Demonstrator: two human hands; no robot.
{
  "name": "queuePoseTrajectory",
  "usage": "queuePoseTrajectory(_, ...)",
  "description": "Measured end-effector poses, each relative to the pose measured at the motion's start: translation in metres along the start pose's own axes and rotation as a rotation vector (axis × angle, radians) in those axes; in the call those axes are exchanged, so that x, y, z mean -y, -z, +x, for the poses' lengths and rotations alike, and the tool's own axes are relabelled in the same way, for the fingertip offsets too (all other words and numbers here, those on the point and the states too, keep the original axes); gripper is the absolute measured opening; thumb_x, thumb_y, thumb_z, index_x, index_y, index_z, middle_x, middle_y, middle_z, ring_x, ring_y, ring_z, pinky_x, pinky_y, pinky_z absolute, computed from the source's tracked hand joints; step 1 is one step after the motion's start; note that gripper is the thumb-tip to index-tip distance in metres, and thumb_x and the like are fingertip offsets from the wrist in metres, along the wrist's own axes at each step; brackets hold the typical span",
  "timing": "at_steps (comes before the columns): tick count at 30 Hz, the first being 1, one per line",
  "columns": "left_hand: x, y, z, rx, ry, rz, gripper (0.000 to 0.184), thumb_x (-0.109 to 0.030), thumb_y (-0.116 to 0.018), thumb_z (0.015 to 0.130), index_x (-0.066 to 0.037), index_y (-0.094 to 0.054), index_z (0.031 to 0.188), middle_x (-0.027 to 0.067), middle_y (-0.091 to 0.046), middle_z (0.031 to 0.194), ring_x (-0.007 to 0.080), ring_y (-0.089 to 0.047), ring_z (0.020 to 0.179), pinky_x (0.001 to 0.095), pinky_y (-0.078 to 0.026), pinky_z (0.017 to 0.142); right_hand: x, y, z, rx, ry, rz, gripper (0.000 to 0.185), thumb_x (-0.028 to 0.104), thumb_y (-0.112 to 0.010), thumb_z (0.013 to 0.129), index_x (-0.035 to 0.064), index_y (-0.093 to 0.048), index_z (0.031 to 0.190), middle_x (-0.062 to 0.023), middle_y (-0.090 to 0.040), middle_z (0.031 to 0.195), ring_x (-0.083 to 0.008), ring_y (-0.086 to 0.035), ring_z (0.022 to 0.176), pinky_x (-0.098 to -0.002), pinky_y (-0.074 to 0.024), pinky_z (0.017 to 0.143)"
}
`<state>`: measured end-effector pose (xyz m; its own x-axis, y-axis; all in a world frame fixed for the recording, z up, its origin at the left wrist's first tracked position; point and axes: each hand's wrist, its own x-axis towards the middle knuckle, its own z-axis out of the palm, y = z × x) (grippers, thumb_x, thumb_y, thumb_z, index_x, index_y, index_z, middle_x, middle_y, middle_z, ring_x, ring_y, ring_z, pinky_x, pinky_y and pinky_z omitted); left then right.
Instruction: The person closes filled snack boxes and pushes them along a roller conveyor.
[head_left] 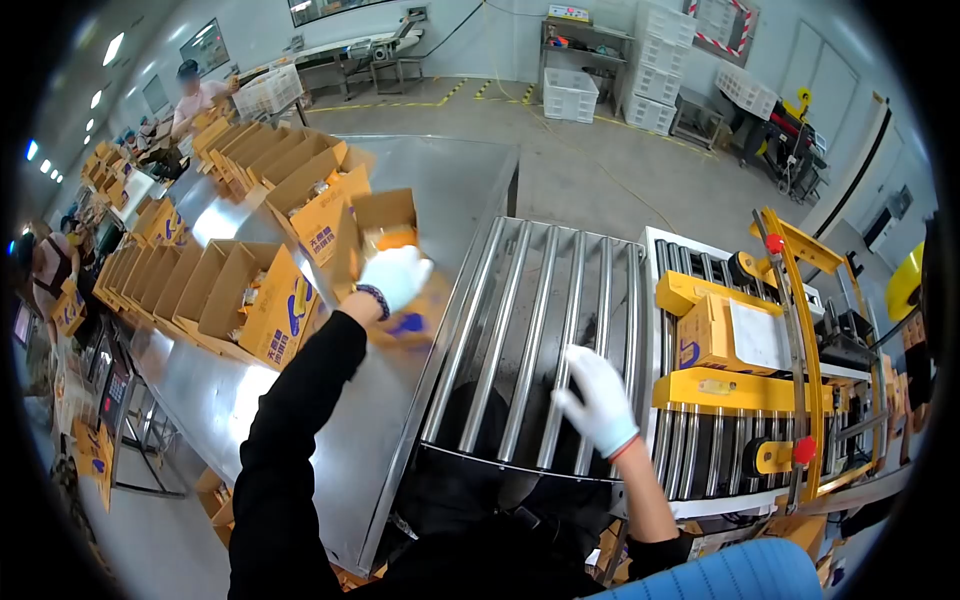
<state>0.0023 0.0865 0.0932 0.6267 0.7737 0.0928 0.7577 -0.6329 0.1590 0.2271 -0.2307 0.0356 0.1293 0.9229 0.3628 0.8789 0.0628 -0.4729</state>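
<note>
My left hand (395,278), in a white glove, grips the near side of an open cardboard box (385,208) at the right side of the metal table. The box is smeared by motion, and orange-and-clear packets (392,239) show inside its opening. Some of my left fingers are hidden. My right hand (600,402), also gloved, is over the roller conveyor (512,345) with thumb and fingers apart and nothing in it. To the left of my left hand stand open boxes with packets inside, the nearest being a printed box (285,312).
Rows of open boxes (165,275) line the metal table (205,385). At right, a closed box (705,333) lies between the yellow guides of a sealing machine (735,388). Co-workers (200,95) stand at the far left. White crates (660,70) are stacked at the back.
</note>
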Motion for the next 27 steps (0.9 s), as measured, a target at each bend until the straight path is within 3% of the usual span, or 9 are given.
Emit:
queuePoseTrajectory(3, -0.035, 0.027, -0.043, -0.187, -0.177, -0.657, 0.04, -0.037, -0.061, 0.1, 0.001, -0.066, 0.111, 0.0211, -0.071, 0.104, 0.0362, -0.07, 0.099, 0.0428, -0.054, 0.091, 0.053, 0.0, 0.014, -0.026, 0.096, 0.016, 0.085, 0.035, -0.083, 0.077, 0.0006, -0.048, 0.146, -0.0198, -0.049, 0.149, -0.0378, -0.042, 0.143, -0.0512, -0.0296, 0.122)
queuePoseTrajectory(5, -0.02, 0.021, -0.057, -0.502, -0.164, -0.29, 0.036, -0.027, -0.066, 0.1, 0.001, -0.064, 0.123, 0.0159, -0.071, 0.111, 0.0263, -0.068, 0.108, 0.0363, -0.051, 0.097, 0.055, -0.008, 0.019, 0.003, 0.126, -0.088, 0.091, 0.039, -0.085, 0.074, 0.0032, -0.046, 0.148, -0.017, -0.047, 0.152, -0.0357, -0.039, 0.145, -0.0536, -0.0261, 0.123)
queuePoseTrajectory(9, -0.02, 0.006, -0.089, 0.068, -0.151, -0.722, 0.031, -0.036, -0.067, 0.099, -0.009, -0.071, 0.113, 0.0129, -0.071, 0.112, 0.0243, -0.068, 0.105, 0.0367, -0.053, 0.093, 0.025, -0.022, 0.013, 0.011, 0.254, -0.037, 0.065, 0.035, -0.081, 0.081, 0.0116, -0.062, 0.138, -0.0095, -0.062, 0.139, -0.0302, -0.052, 0.137, -0.053, -0.0324, 0.12)
queuePoseTrajectory(12, -0.035, -0.01, -0.08, -0.009, -0.323, -0.575, 0.029, -0.035, -0.065, 0.098, -0.009, -0.073, 0.108, 0.0121, -0.069, 0.107, 0.0284, -0.066, 0.102, 0.0395, -0.053, 0.091, 0.024, -0.012, 0.023, 0.107, 0.122, 0.466, 0.034, 0.033, -0.075, 0.09, 0.0102, -0.077, 0.116, -0.0123, -0.074, 0.116, -0.0303, -0.066, 0.118, -0.0449, -0.0409, 0.114)
queuePoseTrajectory(15, -0.05, -0.044, -0.051, -0.105, -0.35, -0.383, 0.029, -0.034, -0.066, 0.097, -0.006, -0.073, 0.095, 0.0127, -0.066, 0.098, 0.0329, -0.062, 0.097, 0.0439, -0.053, 0.086, 0.024, -0.002, 0.039, 0.123, -0.19, 0.607, 0.048, 0.03, -0.075, 0.089, 0.0082, -0.068, 0.131, -0.0162, -0.072, 0.118, -0.0352, -0.066, 0.116, -0.0407, -0.046, 0.107)
queuePoseTrajectory(16, -0.059, -0.052, -0.044, -0.141, -0.342, -0.213, 0.03, -0.034, -0.066, 0.096, -0.006, -0.072, 0.093, 0.0127, -0.064, 0.095, 0.0336, -0.061, 0.095, 0.045, -0.052, 0.085, 0.003, -0.016, 0.049, 0.015, 0.126, 0.245, 0.065, 0.029, -0.08, 0.084, 0.0077, -0.058, 0.141, -0.017, -0.066, 0.13, -0.0359, -0.061, 0.123, -0.0435, -0.0441, 0.11)
queuePoseTrajectory(19, -0.076, -0.048, -0.041, -0.153, -0.266, -0.08, 0.034, -0.037, -0.071, 0.092, -0.004, -0.068, 0.099, 0.0147, -0.062, 0.098, 0.0353, -0.06, 0.096, 0.0457, -0.051, 0.086, 0.036, 0.021, 0.074, -0.118, 0.079, -0.287, 0.089, 0.03, -0.087, 0.072, 0.0059, -0.048, 0.148, -0.0176, -0.048, 0.15, -0.0367, -0.043, 0.14, -0.0554, -0.0279, 0.12)
queuePoseTrajectory(21, -0.068, -0.055, -0.056, -0.595, -0.19, -0.244, 0.046, -0.038, -0.078, 0.087, -0.001, -0.064, 0.11, 0.0166, -0.059, 0.104, 0.0358, -0.06, 0.097, 0.0454, -0.051, 0.089, 0.034, 0.01, 0.069, -0.164, -0.013, -0.31, 0.099, 0.032, -0.09, 0.065, -0.0022, -0.044, 0.147, -0.0182, -0.05, 0.145, -0.0385, -0.044, 0.137, -0.058, -0.027, 0.12)
queuePoseTrajectory(27, -0.052, -0.092, -0.058, -0.066, 0.299, -1.339, 0.062, -0.03, -0.073, 0.097, 0.009, -0.048, 0.138, 0.0229, -0.059, 0.134, 0.0232, -0.059, 0.123, 0.0367, -0.05, 0.104, 0.031, 0.001, 0.001, 0.15, 0.018, -0.197, 0.097, 0.031, -0.092, 0.063, 0.0006, -0.049, 0.145, -0.0183, -0.053, 0.142, -0.0343, -0.047, 0.138, -0.0589, -0.0256, 0.121)
